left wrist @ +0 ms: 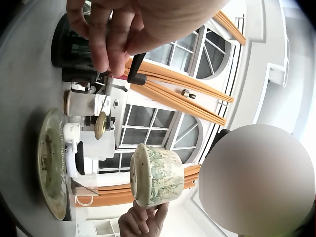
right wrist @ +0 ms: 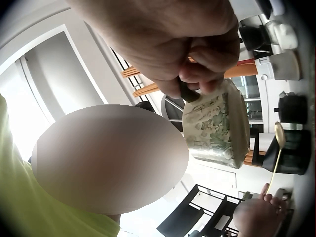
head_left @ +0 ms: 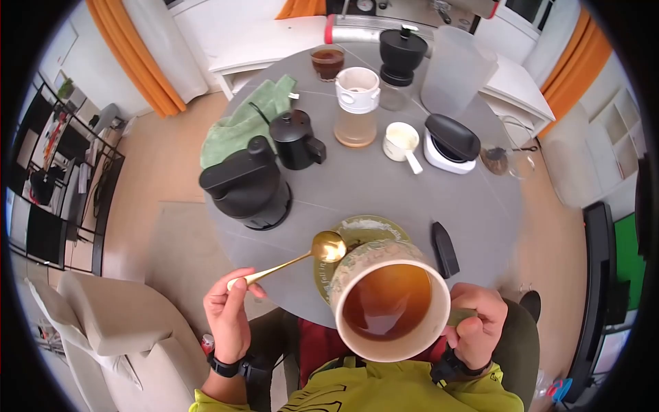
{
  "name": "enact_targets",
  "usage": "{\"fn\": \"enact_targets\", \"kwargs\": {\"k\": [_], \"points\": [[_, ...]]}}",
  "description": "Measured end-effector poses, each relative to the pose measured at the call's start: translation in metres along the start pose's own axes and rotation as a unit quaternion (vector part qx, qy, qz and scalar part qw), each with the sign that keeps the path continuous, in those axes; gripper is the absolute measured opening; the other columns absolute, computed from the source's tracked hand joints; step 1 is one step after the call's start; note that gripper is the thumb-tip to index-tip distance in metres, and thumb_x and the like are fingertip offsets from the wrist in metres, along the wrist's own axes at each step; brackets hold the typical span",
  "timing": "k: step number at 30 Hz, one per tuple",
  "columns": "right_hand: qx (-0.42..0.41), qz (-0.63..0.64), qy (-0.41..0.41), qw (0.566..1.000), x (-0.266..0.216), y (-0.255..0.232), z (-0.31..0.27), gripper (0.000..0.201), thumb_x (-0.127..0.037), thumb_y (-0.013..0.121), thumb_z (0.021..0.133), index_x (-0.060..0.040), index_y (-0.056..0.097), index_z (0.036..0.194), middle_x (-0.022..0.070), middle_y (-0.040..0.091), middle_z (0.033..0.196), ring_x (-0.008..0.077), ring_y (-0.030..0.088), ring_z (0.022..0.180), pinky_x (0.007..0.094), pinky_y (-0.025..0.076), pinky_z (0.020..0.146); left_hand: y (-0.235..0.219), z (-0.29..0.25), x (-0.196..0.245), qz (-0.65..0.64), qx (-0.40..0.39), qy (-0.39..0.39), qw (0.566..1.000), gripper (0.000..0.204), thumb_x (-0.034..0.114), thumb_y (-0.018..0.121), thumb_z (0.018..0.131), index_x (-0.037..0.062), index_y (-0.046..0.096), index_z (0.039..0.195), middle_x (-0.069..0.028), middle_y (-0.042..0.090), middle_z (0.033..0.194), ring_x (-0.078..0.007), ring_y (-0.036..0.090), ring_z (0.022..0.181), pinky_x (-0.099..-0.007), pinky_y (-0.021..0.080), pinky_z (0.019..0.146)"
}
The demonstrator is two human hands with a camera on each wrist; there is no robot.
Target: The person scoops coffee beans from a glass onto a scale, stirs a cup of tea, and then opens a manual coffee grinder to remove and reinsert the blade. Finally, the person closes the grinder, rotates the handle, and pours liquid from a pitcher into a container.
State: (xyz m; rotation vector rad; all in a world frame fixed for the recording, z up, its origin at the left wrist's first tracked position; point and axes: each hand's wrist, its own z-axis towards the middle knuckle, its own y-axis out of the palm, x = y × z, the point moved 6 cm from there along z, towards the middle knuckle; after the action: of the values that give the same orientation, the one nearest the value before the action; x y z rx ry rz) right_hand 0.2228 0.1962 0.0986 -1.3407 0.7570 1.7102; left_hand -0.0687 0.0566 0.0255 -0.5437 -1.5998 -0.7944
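Cream ceramic mug with green pattern (left wrist: 163, 175), amber liquid inside — handle gripped in right hand (head_left: 477, 323), body just left of that grip. Spill risk if right wrist tips. Gold metal spoon (head_left: 328, 246) pinched near handle end by left hand (head_left: 232, 310); could knock mug if either hand drifts. Spoon's bowl points forward-right from left fingers, long axis slanting; mug's mouth faces up. Round green plate (head_left: 392, 227) ahead-right of left grip — on grey table (head_left: 371, 185).
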Motion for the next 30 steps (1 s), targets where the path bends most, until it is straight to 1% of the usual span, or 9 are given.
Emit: {"fn": "enact_targets", "kwargs": {"k": [3, 5, 11, 13, 14, 22, 24, 26, 30], "points": [[-0.017, -0.025, 0.002, 1.000, -0.0005, -0.0029, -0.0021, 0.042, -0.037, 0.068, 0.086, 0.0025, 0.060, 0.073, 0.0053, 0.055, 0.058, 0.0140, 0.047, 0.046, 0.0251, 0.032, 0.044, 0.0004, 0.0003, -0.0004, 0.010, 0.002, 0.003, 1.000, 0.023, 0.013, 0.052, 0.095, -0.0026, 0.063, 0.107, -0.0074, 0.061, 0.073, -0.0160, 0.058, 0.072, -0.0287, 0.046, 0.075], [0.008, -0.016, -0.019, 1.000, -0.0012, -0.0048, -0.0031, 0.044, -0.040, 0.067, 0.086, 0.0018, 0.060, 0.072, 0.0053, 0.055, 0.057, 0.0140, 0.048, 0.047, 0.0254, 0.033, 0.044, 0.0006, -0.0002, -0.0003, 0.017, -0.002, 0.002, 1.000, 0.023, 0.013, 0.051, 0.095, -0.0026, 0.063, 0.107, -0.0077, 0.061, 0.074, -0.0161, 0.058, 0.073, -0.0288, 0.045, 0.075], [0.031, -0.017, 0.002, 0.999, 0.0029, -0.0067, -0.0028, 0.045, -0.041, 0.067, 0.085, 0.0015, 0.059, 0.071, 0.0065, 0.055, 0.057, 0.0154, 0.049, 0.047, 0.0262, 0.033, 0.044, -0.0001, -0.0004, 0.0011, 0.007, -0.007, 0.011, 1.000, 0.023, 0.013, 0.052, 0.095, -0.0028, 0.062, 0.108, -0.0082, 0.061, 0.074, -0.0164, 0.058, 0.073, -0.0286, 0.045, 0.074], [-0.010, -0.038, -0.032, 0.999, 0.0024, -0.0049, -0.0007, 0.041, -0.036, 0.069, 0.083, 0.0023, 0.060, 0.074, 0.0085, 0.055, 0.060, 0.0170, 0.049, 0.049, 0.0270, 0.033, 0.045, 0.0012, -0.0011, -0.0005, 0.008, -0.006, 0.001, 1.000, 0.023, 0.013, 0.051, 0.095, -0.0027, 0.062, 0.109, -0.0072, 0.060, 0.073, -0.0156, 0.057, 0.072, -0.0284, 0.044, 0.073], [-0.024, -0.036, -0.019, 0.999, 0.0034, -0.0048, -0.0014, 0.035, -0.030, 0.071, 0.080, 0.0024, 0.061, 0.076, 0.0095, 0.054, 0.064, 0.0186, 0.047, 0.050, 0.0278, 0.033, 0.046, 0.0018, -0.0010, 0.0012, 0.009, -0.005, 0.009, 1.000, 0.024, 0.013, 0.051, 0.095, -0.0026, 0.062, 0.109, -0.0066, 0.059, 0.073, -0.0152, 0.056, 0.072, -0.0283, 0.044, 0.073], [-0.063, -0.027, -0.040, 0.997, -0.0039, -0.0006, 0.0045, 0.030, -0.026, 0.074, 0.078, 0.0014, 0.061, 0.077, 0.0090, 0.054, 0.064, 0.0181, 0.047, 0.049, 0.0269, 0.032, 0.045, 0.0026, -0.0002, 0.0013, 0.019, -0.006, 0.022, 1.000, 0.026, 0.016, 0.050, 0.096, -0.0020, 0.062, 0.110, -0.0044, 0.057, 0.072, -0.0139, 0.053, 0.073, -0.0276, 0.042, 0.073], [-0.064, -0.033, -0.050, 0.996, -0.0033, -0.0019, 0.0030, 0.033, -0.029, 0.073, 0.078, 0.0017, 0.062, 0.077, 0.0092, 0.053, 0.063, 0.0172, 0.046, 0.048, 0.0267, 0.032, 0.044, 0.0011, -0.0003, 0.0016, 0.023, -0.001, 0.023, 0.999, 0.026, 0.016, 0.050, 0.096, -0.0018, 0.062, 0.110, -0.0044, 0.057, 0.072, -0.0139, 0.053, 0.073, -0.0277, 0.042, 0.073], [-0.061, -0.036, -0.052, 0.996, -0.0030, -0.0033, 0.0022, 0.035, -0.031, 0.073, 0.079, 0.0017, 0.062, 0.077, 0.0093, 0.053, 0.062, 0.0167, 0.046, 0.047, 0.0267, 0.031, 0.043, 0.0001, -0.0002, 0.0017, 0.005, -0.004, 0.027, 1.000, 0.025, 0.014, 0.052, 0.095, -0.0038, 0.062, 0.109, -0.0092, 0.061, 0.075, -0.0168, 0.058, 0.073, -0.0293, 0.045, 0.075], [-0.031, -0.044, -0.061, 0.997, 0.0006, -0.0023, -0.0012, 0.044, -0.042, 0.071, 0.081, 0.0016, 0.063, 0.077, 0.0103, 0.053, 0.061, 0.0160, 0.046, 0.044, 0.0257, 0.032, 0.041, -0.0003, -0.0008, 0.0019, 0.000, 0.003, 0.014, 1.000, 0.024, 0.013, 0.053, 0.095, -0.0038, 0.063, 0.108, -0.0097, 0.062, 0.074, -0.0177, 0.059, 0.072, -0.0297, 0.045, 0.075]]}}
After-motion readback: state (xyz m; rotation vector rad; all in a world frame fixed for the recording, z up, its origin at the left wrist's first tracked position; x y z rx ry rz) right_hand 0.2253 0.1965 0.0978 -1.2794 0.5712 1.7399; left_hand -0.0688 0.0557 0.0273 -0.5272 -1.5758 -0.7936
